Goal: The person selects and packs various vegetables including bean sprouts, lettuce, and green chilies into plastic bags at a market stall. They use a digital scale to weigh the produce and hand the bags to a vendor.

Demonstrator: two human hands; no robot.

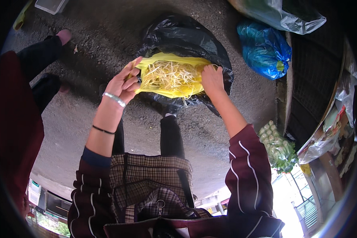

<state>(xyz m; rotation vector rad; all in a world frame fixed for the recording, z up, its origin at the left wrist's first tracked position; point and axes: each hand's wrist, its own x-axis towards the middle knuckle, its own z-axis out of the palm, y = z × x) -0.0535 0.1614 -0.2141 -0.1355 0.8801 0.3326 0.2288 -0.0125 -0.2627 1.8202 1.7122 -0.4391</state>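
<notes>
A yellow plastic bag full of pale bean sprouts is stretched wide between my hands. My left hand grips the bag's left edge, fingers partly curled around the plastic. At the right end, my right hand is closed over the rim, its fingertips hidden. A few sprouts hang over the near edge. Beneath and behind the yellow bag a large black plastic bag sits on the ground and surrounds it.
Another person stands close at my left. A knotted blue bag lies on the pavement at the right, below a clear plastic bag. Bagged vegetables with green leaves and a goods stand are further right.
</notes>
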